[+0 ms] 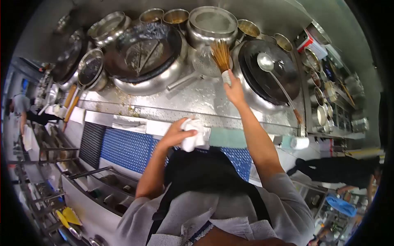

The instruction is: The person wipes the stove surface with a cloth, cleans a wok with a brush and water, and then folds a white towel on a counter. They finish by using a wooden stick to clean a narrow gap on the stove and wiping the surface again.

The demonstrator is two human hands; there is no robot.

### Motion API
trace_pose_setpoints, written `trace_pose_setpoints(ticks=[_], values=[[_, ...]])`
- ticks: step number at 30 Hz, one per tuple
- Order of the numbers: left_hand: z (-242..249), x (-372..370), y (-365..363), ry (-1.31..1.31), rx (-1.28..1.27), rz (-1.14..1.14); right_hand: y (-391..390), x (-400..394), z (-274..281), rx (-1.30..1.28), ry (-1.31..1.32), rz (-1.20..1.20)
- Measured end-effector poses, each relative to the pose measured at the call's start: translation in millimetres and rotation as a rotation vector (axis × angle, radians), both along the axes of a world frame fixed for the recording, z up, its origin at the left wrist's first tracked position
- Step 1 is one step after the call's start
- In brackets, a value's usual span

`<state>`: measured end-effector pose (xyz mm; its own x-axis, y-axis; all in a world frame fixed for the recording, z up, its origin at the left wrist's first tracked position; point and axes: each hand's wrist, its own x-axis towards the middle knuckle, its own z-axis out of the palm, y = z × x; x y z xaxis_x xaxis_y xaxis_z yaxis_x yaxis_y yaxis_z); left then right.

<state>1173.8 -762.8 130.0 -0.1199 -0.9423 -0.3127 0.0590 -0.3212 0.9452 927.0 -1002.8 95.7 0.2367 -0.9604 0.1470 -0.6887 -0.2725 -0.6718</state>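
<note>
Gripping a brush (222, 57) by its white handle, right hand (234, 91) sits at 12 o'clock, bristles up between the two woks. Left hand (177, 134) at centre is clenched on a white rag (193, 135), pressed on the counter edge (123, 121).

Count: 2 woks – left wok (143, 53) at 11 o'clock, right wok (269, 67) at 1 o'clock with 1 ladle (266, 63) lying in it. 1 big pot (211, 22) at 12 o'clock, several small sauce pots around it. 1 strainer (90, 67) at 10 o'clock.

No readable writing.

Surface: stainless range, wet and greasy. Blue mat (127, 147) on the floor below. Commercial kitchen; another person (22, 106) at 9 o'clock.
</note>
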Motion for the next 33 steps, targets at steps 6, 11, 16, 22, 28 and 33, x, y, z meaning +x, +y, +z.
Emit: trace_pose_setpoints(ticks=[6, 11, 16, 22, 28, 33], values=[[-4, -85, -49, 0.029, -0.017, 0.162, -44, 24, -39, -0.033, 0.186, 0.069], [7, -86, -63, 0.119, 0.005, 0.446, -24, -163, 120, -0.288, 0.013, 0.044], [11, -62, -125, 0.175, -0.131, 0.561, -19, -416, 59, 0.43, 0.236, -0.157], [-5, -39, -218, -0.003, -0.188, 0.599, 2, -378, 80, 0.831, -0.755, -0.225], [-38, -27, -304, -0.667, -0.278, 0.692, 0, -287, 141, -0.098, 0.297, -0.148], [-62, -33, -340, -0.953, -0.173, 0.535, -60, -212, 135, 0.236, -0.116, -0.194]])
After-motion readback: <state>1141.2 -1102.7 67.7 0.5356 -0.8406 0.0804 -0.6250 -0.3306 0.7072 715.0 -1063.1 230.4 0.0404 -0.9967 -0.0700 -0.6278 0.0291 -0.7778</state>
